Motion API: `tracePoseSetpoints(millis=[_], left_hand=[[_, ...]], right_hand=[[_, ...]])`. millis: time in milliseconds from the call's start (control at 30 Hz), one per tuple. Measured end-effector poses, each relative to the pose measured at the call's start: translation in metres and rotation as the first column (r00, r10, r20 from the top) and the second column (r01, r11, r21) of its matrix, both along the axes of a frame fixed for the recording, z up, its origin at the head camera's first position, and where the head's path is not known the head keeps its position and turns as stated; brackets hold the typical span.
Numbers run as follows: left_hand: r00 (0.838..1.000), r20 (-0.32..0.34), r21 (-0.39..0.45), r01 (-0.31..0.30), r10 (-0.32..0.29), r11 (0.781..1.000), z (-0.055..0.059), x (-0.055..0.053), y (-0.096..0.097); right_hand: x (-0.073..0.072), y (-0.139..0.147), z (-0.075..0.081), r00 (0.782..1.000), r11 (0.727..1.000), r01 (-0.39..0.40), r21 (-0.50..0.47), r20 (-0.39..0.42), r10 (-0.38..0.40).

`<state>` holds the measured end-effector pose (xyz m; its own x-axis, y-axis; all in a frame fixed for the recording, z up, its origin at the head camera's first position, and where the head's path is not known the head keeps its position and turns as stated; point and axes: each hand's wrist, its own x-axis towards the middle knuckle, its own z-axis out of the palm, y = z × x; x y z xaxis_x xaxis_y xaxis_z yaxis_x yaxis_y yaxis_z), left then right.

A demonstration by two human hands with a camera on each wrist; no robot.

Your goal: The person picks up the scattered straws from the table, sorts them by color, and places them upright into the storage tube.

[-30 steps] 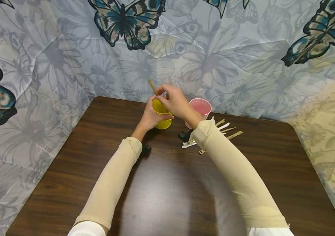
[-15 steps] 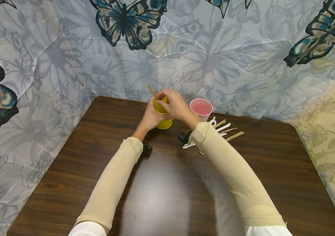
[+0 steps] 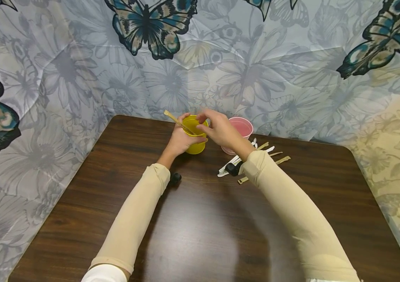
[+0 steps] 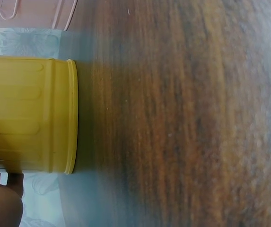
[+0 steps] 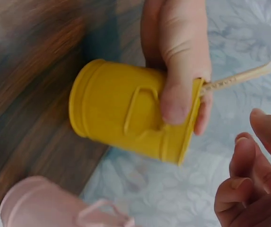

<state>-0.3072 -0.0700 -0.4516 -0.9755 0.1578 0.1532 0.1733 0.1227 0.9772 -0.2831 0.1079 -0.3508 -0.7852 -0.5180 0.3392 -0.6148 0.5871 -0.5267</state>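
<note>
- From the head camera, we are looking at the left hand (image 3: 180, 139) curling its fingers round a yellow bucket (image 3: 195, 135) that is standing at the far side of the brown table (image 3: 200, 219). A wooden stick (image 3: 179, 122) is leaning out of the bucket toward the left. The right hand (image 3: 221, 131) is hovering just over the rim with loose fingers, holding nothing. A pink bucket (image 3: 240, 129) is standing just to the right, with loose sticks (image 3: 274, 156) lying near it.
- From the left wrist, we are seeing the yellow bucket's ribbed side (image 4: 31, 113) resting on the table.
- From the right wrist, we are watching the left thumb (image 5: 178, 101) pressing on the bucket's rim beside the stick (image 5: 239, 78), while the right hand's fingers (image 5: 249, 189) are hanging relaxed nearby.
</note>
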Motion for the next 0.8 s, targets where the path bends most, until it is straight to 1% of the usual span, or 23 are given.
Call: tracePoseSetpoints(millis=[133,300,400,600,800], left_hand=[[1.000,0.003,0.014,0.001,-0.002,1.000,0.000,0.000,0.000],[1.000,0.011,0.028,0.002,-0.002,1.000,0.001,0.002,0.003],[1.000,0.020,0.024,-0.002,0.001,1.000,0.001,0.002,0.003],[1.000,0.009,0.021,-0.009,0.009,1.000,0.001,0.002,0.003],[1.000,-0.003,0.034,-0.007,0.007,0.999,0.001,0.001,0.004]], right_hand=[[0.016,0.017,0.008,1.000,0.999,-0.021,0.047,0.005,0.021],[0.036,0.040,0.011,0.999,0.990,-0.030,0.135,0.018,0.028],[0.046,0.055,0.006,1.000,0.987,-0.018,0.160,0.025,0.014],[0.066,0.085,-0.011,0.998,0.985,0.016,0.171,0.049,-0.025],[0.077,0.114,-0.031,0.996,0.984,0.026,0.177,0.084,-0.042]])
